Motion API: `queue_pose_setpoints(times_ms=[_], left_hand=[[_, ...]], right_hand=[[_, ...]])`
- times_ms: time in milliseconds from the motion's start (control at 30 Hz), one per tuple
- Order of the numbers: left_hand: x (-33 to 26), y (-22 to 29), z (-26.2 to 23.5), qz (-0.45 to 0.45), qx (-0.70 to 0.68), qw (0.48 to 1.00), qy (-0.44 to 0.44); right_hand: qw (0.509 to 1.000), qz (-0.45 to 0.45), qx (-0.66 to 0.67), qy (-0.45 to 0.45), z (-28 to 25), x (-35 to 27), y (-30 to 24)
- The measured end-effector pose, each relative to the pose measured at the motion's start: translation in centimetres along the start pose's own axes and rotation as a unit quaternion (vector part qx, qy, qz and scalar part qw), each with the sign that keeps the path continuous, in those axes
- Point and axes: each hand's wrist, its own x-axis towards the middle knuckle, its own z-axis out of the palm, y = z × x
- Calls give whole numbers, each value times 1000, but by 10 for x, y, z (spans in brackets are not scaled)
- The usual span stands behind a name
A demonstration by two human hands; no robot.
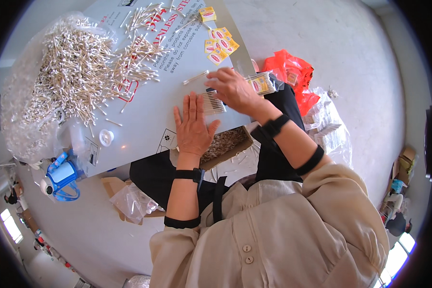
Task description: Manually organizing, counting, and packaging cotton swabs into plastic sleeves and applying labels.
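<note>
My left hand lies flat on the metal-grey table, fingers stretched out, its edge against a neat row of cotton swabs. Above that row, my right hand has its fingers bent together; whatever they may hold is hidden. A few loose cotton swabs lie just beyond its fingertips. Beside my right wrist, at the table's edge, is a clear pack of swabs with a yellow card. Farther off are several yellow printed cards. A big heap of cotton swabs spreads over the left side.
Clear plastic sheeting surrounds the heap. A small white round piece and a blue bottle are near the table's left corner. An open carton of swabs sits by my lap. Red and clear bags lie at right.
</note>
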Motion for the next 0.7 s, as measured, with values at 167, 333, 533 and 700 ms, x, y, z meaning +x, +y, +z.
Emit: queue_pose_setpoints(times_ms=[167,333,533,700], left_hand=[[3,2,-5,-5,-6,1000,-8],[2,-1,-2,0,5,1000,-6],[4,6,-1,-9,-6,1000,-3],[12,23,4,-15,-29,999,-1]], right_hand=[[981,-38,-157,-107,-4,-45,-28],[986,-19,-146,-75,11,-44,-25],[982,-69,-167,-48,11,-42,-15],[981,-51,-182,-45,4,-47,-5]])
